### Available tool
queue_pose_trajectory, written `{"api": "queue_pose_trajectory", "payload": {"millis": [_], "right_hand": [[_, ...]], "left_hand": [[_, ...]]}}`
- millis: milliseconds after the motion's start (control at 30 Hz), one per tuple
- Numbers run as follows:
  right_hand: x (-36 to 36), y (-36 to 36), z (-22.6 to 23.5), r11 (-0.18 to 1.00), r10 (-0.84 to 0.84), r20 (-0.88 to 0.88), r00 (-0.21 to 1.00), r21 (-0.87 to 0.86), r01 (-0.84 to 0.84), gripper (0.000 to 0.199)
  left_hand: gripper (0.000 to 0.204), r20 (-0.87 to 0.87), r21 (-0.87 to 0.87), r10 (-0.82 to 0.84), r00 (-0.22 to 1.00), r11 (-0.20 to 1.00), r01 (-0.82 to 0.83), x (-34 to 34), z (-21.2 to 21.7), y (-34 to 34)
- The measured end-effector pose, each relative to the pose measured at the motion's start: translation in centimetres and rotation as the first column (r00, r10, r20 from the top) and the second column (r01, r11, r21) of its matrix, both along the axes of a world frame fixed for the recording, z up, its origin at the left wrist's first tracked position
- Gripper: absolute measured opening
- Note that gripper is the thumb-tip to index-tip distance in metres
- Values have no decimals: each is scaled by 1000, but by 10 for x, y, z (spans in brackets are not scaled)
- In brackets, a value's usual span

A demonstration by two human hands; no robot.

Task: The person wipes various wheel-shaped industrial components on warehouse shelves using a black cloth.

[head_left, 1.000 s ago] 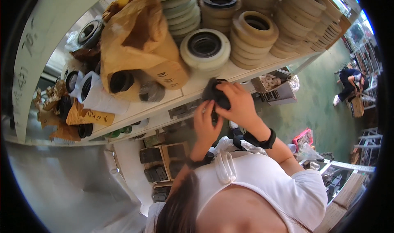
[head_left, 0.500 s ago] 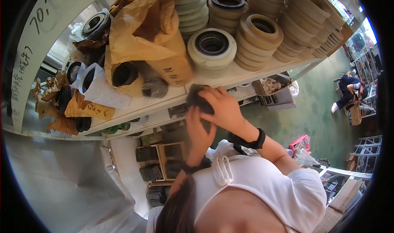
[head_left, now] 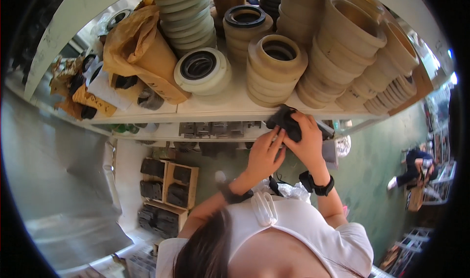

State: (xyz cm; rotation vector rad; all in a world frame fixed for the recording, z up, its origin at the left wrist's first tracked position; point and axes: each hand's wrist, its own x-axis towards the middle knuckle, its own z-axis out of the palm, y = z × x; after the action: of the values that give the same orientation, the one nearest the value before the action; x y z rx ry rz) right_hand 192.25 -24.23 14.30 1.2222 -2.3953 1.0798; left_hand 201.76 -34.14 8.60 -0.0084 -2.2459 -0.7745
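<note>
Both hands are together just in front of the white shelf's (head_left: 220, 115) front edge, on a crumpled black bundle (head_left: 284, 121) that looks like cloth or thin wrapping. My right hand (head_left: 307, 140) grips it from the right, fingers curled over the top. My left hand (head_left: 267, 153) presses its fingertips against the lower left side. What the bundle contains, if anything, cannot be seen. Right behind it stands a stack of beige ribbed rings (head_left: 274, 72). A cream ring with a black inner rim (head_left: 201, 72) sits on the shelf to the left.
More beige ring stacks (head_left: 342, 48) fill the shelf's right side. A brown paper bag (head_left: 142, 57) and a grey wrapped lump (head_left: 150, 99) are on the left. Dark metal blocks (head_left: 210, 129) lie one level lower. Wooden boxes (head_left: 169, 180) hold dark parts. A person (head_left: 418, 168) sits far right.
The view has shifted so the shelf items appear further left. My hands have moved right along the shelf edge with the black bundle, which now looks more crumpled.
</note>
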Motion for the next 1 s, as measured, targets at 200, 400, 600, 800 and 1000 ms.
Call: {"api": "queue_pose_trajectory", "payload": {"millis": [200,400,600,800,1000], "right_hand": [[-20,38,2,999,-44,154,987,-22,48,37],[-21,15,-1,991,128,-11,992,-38,-128,36],[-1,-29,-9,961,275,-59,960,-6,-276,43],[17,-70,-1,941,339,-46,940,20,-338,45],[10,-46,6,963,268,33,963,20,-268,42]], "left_hand": [[52,50,71,20,999,997,-24,-27,8,44],[55,108,34,110,988,993,-114,-5,10,31],[63,136,-10,318,938,948,-319,25,6,12],[75,191,179,448,874,859,-479,33,4,-5],[69,92,174,434,896,879,-444,19,0,9]]}}
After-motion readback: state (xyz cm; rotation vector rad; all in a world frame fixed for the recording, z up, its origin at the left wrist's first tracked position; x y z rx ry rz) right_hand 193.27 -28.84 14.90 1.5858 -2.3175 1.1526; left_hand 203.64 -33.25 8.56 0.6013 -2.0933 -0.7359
